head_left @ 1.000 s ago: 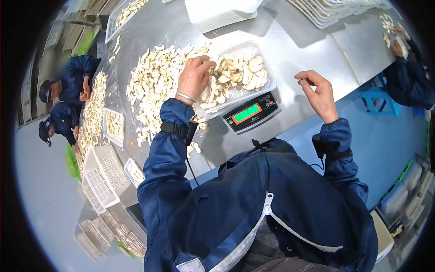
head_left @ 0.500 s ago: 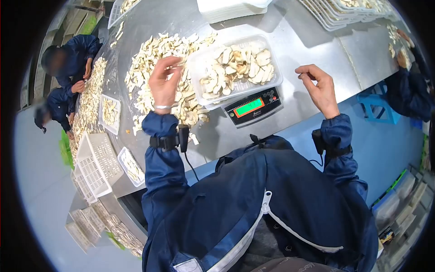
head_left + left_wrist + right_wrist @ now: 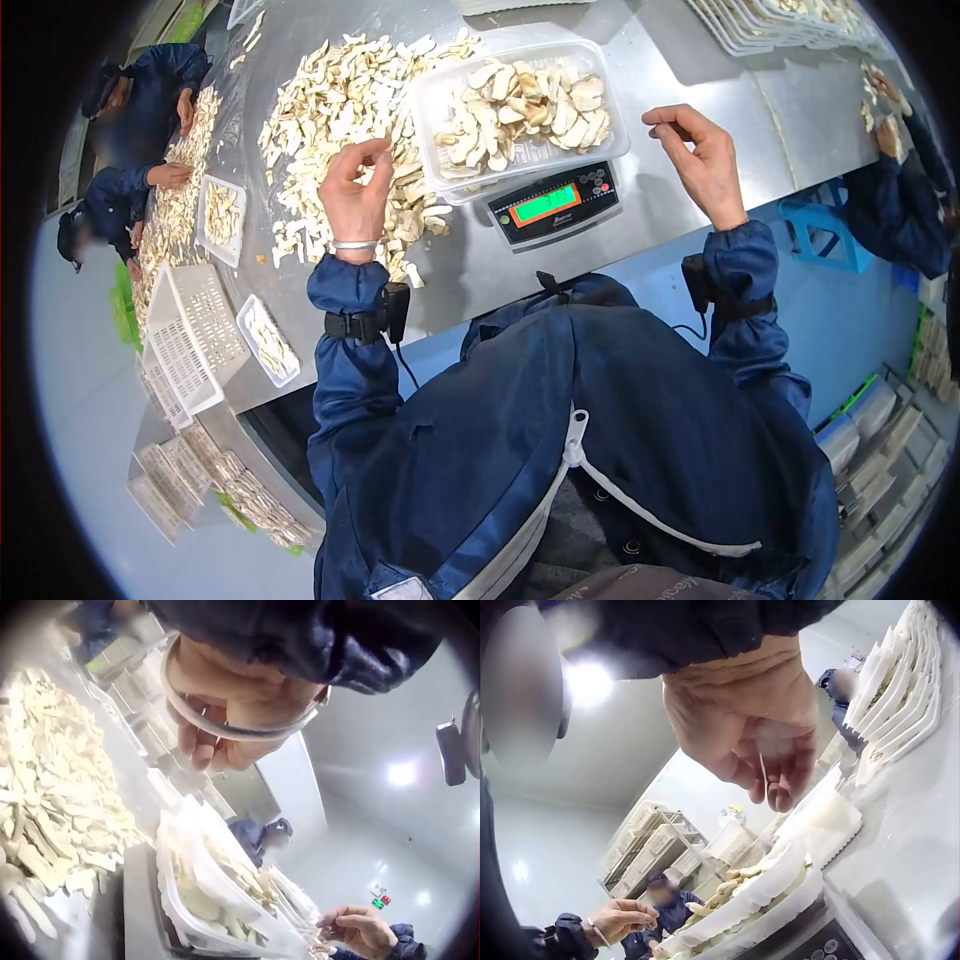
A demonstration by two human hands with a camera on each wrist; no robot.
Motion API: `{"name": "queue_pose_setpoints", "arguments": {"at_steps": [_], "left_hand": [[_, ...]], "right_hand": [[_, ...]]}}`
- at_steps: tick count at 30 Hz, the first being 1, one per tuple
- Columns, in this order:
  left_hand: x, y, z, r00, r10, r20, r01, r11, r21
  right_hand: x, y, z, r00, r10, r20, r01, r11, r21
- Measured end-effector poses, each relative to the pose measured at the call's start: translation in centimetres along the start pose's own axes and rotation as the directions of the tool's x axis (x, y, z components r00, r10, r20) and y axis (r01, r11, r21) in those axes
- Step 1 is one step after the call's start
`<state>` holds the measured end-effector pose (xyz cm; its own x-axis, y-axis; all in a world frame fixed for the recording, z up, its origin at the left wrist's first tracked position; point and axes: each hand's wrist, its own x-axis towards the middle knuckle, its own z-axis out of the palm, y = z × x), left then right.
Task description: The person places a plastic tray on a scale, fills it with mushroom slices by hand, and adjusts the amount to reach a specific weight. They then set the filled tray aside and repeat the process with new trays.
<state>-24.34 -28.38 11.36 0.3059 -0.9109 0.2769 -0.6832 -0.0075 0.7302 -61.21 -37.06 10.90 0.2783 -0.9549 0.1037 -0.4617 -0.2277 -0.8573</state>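
Head view: left hand [image 3: 356,195] fingers pinched together above loose slices [image 3: 320,95].

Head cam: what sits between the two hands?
The clear tray of mushroom slices on the scale, between left hand and right hand.

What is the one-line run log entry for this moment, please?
left hand: raised over slice pile, fingertips pinched | right hand: raised, loosely curled, nothing seen held | tray: on scale

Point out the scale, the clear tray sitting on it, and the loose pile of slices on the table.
scale [image 3: 553,204], head view, on its lit green display.
clear tray [image 3: 432,95], head view, on its left rim.
pile of slices [image 3: 325,90], head view, on the pile's middle.
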Motion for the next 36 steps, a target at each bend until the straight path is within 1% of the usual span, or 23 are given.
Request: {"name": "queue_pose_setpoints", "arguments": {"at_steps": [1,5,9,10,12,13,15,17,19,20,21,22,23,24,25,26,27,28,30,31,33,34,36], "left_hand": [[-0.2,0.4,0.3,1.0,0.012,0.029,-0.013,0.999,0.041],[-0.7,1.0,1.0,0.995,0.011,0.1,-0.014,1.0,0.025],[-0.5,1.3,1.2,0.996,0.016,0.092,-0.016,1.0,-0.002],[-0.7,1.3,1.5,0.995,-0.004,0.102,0.004,1.0,0.004],[-0.8,1.4,2.1,0.995,0.008,0.103,-0.006,1.0,-0.015],[-0.7,1.5,2.6,0.994,0.014,0.104,-0.011,1.0,-0.026],[-0.6,2.2,4.2,0.982,0.126,0.142,-0.128,0.992,0.002],[0.0,3.3,5.7,0.932,0.323,0.166,-0.339,0.938,0.076],[0.5,4.0,7.1,0.92,0.322,0.225,-0.364,0.914,0.18],[0.7,4.2,7.5,0.914,0.317,0.253,-0.376,0.897,0.232],[0.8,4.1,7.6,0.913,0.31,0.267,-0.373,0.898,0.232],[0.8,4.0,7.8,0.911,0.302,0.281,-0.37,0.9,0.232],[0.8,3.9,8.0,0.91,0.292,0.295,-0.365,0.902,0.232],[0.8,3.9,8.1,0.909,0.325,0.263,-0.381,0.903,0.199],[0.8,3.7,8.2,0.918,0.297,0.263,-0.347,0.922,0.17],[0.7,3.5,8.1,0.927,0.267,0.264,-0.311,0.94,0.141],[0.6,3.4,8.0,0.935,0.235,0.266,-0.273,0.956,0.112],[0.5,3.4,8.0,0.939,0.265,0.217,-0.292,0.951,0.103],[0.6,2.7,8.0,0.956,0.227,0.188,-0.235,0.972,0.021],[0.6,2.4,8.0,0.962,0.209,0.177,-0.208,0.978,-0.024],[0.6,2.6,7.9,0.987,0.067,0.145,-0.038,0.981,-0.193],[0.7,2.6,7.9,0.99,-0.004,0.139,0.042,0.96,-0.277],[0.9,1.9,8.1,0.99,-0.072,0.121,0.117,0.898,-0.424]], "right_hand": [[-0.1,0.0,0.0,1.0,0.006,0.001,-0.006,1.0,0.005],[-0.7,0.5,-0.3,0.999,0.034,-0.004,-0.033,0.999,0.018],[-0.9,0.6,-1.0,0.995,0.086,0.044,-0.086,0.996,-0.016],[-1.0,0.6,-1.0,0.994,0.095,0.046,-0.094,0.995,-0.013],[-1.2,0.9,-0.8,0.993,0.108,0.047,-0.108,0.994,-0.008],[-1.0,1.0,-0.4,0.997,0.067,0.029,-0.066,0.998,-0.018],[-0.4,0.3,0.9,1.0,-0.013,-0.004,0.013,0.999,-0.04],[0.9,-0.7,2.8,0.977,-0.214,-0.014,0.212,0.974,-0.086],[2.1,-2.4,4.7,0.913,-0.408,-0.005,0.402,0.902,-0.159],[2.6,-3.1,5.4,0.915,-0.396,0.075,0.403,0.893,-0.199],[3.2,-3.8,6.0,0.913,-0.378,0.154,0.406,0.883,-0.238],[3.7,-3.8,7.0,0.884,-0.435,0.172,0.468,0.832,-0.298],[4.0,-3.9,7.7,0.88,-0.43,0.202,0.475,0.816,-0.331],[4.2,-4.1,8.4,0.875,-0.424,0.234,0.483,0.798,-0.362],[4.4,-4.0,8.9,0.869,-0.418,0.267,0.493,0.777,-0.391],[4.4,-3.8,9.5,0.866,-0.425,0.262,0.499,0.757,-0.421],[4.5,-3.7,9.7,0.862,-0.441,0.251,0.507,0.757,-0.412],[4.4,-3.6,9.7,0.856,-0.457,0.241,0.516,0.756,-0.402],[4.5,-3.1,9.9,0.838,-0.514,0.185,0.544,0.751,-0.375],[4.5,-3.0,9.8,0.836,-0.517,0.183,0.547,0.761,-0.347],[4.5,-2.7,9.6,0.834,-0.522,0.18,0.552,0.781,-0.293],[4.4,-2.8,9.3,0.85,-0.497,0.174,0.526,0.797,-0.297],[4.5,-2.7,9.0,0.852,-0.518,0.07,0.515,0.809,-0.285]]}}
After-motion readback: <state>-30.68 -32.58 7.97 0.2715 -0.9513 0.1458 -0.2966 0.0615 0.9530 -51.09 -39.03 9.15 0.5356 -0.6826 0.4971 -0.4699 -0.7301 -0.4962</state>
